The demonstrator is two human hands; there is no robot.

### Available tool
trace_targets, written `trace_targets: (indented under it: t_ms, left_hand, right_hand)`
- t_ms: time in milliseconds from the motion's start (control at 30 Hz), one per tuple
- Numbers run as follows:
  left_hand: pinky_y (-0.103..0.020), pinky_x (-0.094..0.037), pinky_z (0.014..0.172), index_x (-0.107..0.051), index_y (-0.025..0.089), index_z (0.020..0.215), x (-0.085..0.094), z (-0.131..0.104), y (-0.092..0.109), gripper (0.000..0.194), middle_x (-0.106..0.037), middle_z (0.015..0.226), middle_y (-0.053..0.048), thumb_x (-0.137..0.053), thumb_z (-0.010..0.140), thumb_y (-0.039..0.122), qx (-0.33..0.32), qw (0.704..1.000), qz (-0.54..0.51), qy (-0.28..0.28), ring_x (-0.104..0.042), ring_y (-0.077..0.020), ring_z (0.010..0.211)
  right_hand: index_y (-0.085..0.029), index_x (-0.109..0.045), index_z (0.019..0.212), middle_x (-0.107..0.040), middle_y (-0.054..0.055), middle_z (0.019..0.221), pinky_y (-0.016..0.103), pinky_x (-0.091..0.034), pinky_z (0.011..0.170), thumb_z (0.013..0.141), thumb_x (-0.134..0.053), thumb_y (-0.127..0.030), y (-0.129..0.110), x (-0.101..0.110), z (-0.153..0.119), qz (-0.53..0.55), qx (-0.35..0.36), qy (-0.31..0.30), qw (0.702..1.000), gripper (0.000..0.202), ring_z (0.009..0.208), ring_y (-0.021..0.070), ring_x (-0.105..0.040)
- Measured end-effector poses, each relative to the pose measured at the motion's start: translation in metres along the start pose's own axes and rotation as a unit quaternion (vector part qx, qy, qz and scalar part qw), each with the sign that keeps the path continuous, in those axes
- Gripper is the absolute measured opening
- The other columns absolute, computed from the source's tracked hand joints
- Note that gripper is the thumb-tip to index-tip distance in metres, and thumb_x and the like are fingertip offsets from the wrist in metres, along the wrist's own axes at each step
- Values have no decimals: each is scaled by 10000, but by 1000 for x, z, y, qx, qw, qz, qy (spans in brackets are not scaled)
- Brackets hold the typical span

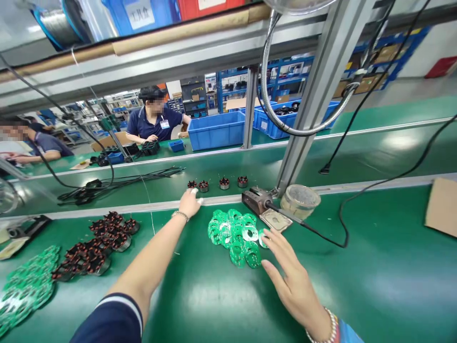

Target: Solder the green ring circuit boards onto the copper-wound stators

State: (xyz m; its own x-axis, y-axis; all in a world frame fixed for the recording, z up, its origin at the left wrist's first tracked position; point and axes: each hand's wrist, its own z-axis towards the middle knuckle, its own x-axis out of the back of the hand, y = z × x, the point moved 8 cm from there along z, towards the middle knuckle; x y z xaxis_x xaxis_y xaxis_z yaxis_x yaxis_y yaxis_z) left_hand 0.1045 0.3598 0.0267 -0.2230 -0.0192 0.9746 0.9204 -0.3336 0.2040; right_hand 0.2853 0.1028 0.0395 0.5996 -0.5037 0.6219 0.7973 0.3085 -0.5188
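Observation:
My left hand (pixel 189 202) stretches forward to the far edge of the green bench, fingertips near the first of several small wound stators (pixel 192 185) lined up on the conveyor belt; whether it grips that one I cannot tell. My right hand (pixel 291 276) hovers open, palm down, fingers spread, just right of a heap of green ring-shaped circuit boards (pixel 235 236). It holds nothing. A soldering iron in its stand (pixel 257 200) sits just beyond the boards.
A pile of wound stators (pixel 96 245) and more green boards (pixel 26 286) lie at the left. A clear round tub (pixel 300 200), a cardboard piece (pixel 442 205), a metal post (pixel 314 95) and black cables (pixel 117 181) stand around. Two other people (pixel 153 121) work beyond the belt near blue bins (pixel 216 131).

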Motion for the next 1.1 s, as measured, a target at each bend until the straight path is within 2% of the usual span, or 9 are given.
trace_targets:
  t_ms: [100, 233, 467, 567, 700, 833, 900, 1000, 1100]
  left_hand:
    - [-400, -427, 893, -485, 134, 1169, 9, 42, -20, 377, -534, 1166, -132, -485, 853, 339, 67, 997, 25, -2, -523, -239, 1071]
    - [-413, -475, 805, -512, 147, 1118, 6, 79, -30, 348, -563, 1093, -85, -485, 858, 377, 117, 991, 47, -35, -567, -202, 949]
    - [-404, -484, 796, -511, 145, 1117, -8, 108, -38, 326, -555, 1101, -85, -512, 851, 333, 141, 983, 84, -86, -567, -202, 948]
    - [-395, -488, 792, -509, 154, 1125, -12, 108, -35, 314, -548, 1115, -82, -519, 850, 306, 97, 986, 85, -103, -565, -201, 957]
    - [-390, -480, 811, -500, 163, 1139, -15, 102, -16, 315, -556, 1113, -83, -526, 845, 273, -9, 990, 68, -124, -566, -197, 956]
    - [-306, -446, 864, -474, 244, 1183, -14, 93, 10, 504, -540, 1175, -62, -585, 716, 89, -103, 984, 62, -130, -581, -208, 984]
    - [-279, -438, 869, -486, 286, 1166, -14, 89, 22, 548, -511, 1232, -25, -565, 676, 52, -140, 979, 62, -137, -590, -204, 984]
    - [-258, -430, 865, -508, 334, 1130, -17, 85, 33, 550, -548, 1210, 25, -548, 663, 46, -173, 970, 71, -155, -597, -193, 981]
    - [-279, -433, 838, -518, 345, 1119, -22, 84, 35, 529, -636, 1064, 13, -541, 674, 60, -173, 966, 95, -169, -614, -211, 938]
  right_hand:
    - [-228, -453, 1247, -502, 91, 1271, 474, -418, 974, 870, -428, -311, 1, 2, 3, 0, 13, 15, 1000, 387, 1225, 268, -417]
    - [-234, -429, 1273, -513, 91, 1262, 469, -461, 937, 866, -437, -301, 14, 1, 5, -20, 10, 14, 1000, 413, 1194, 270, -457]
    - [-273, -371, 1314, -497, 68, 1289, 441, -484, 923, 858, -454, -284, 14, 4, 0, -19, 2, -5, 1000, 464, 1202, 275, -451]
    - [-281, -343, 1330, -487, 59, 1299, 444, -471, 941, 853, -465, -274, 12, 0, -1, -7, -3, -20, 1000, 493, 1212, 271, -440]
    - [-296, -335, 1336, -502, 41, 1286, 442, -474, 941, 844, -480, -270, 12, -3, -1, -3, 1, -25, 1000, 514, 1201, 267, -453]
    - [-295, -336, 1338, -512, 38, 1276, 445, -478, 938, 845, -477, -272, 12, -2, 0, -4, 0, -26, 1000, 513, 1188, 264, -469]
    - [-301, -340, 1335, -524, 32, 1263, 441, -482, 934, 844, -480, -272, 12, -1, 1, -5, 5, -23, 1000, 512, 1183, 259, -475]
    - [-307, -358, 1324, -538, 25, 1248, 432, -483, 939, 837, -493, -272, 11, -1, 1, 2, 3, -22, 1000, 507, 1178, 252, -481]
    - [-299, -389, 1304, -546, 26, 1238, 423, -478, 948, 834, -502, -266, 11, -3, 2, 5, 3, -28, 1000, 484, 1169, 247, -491]
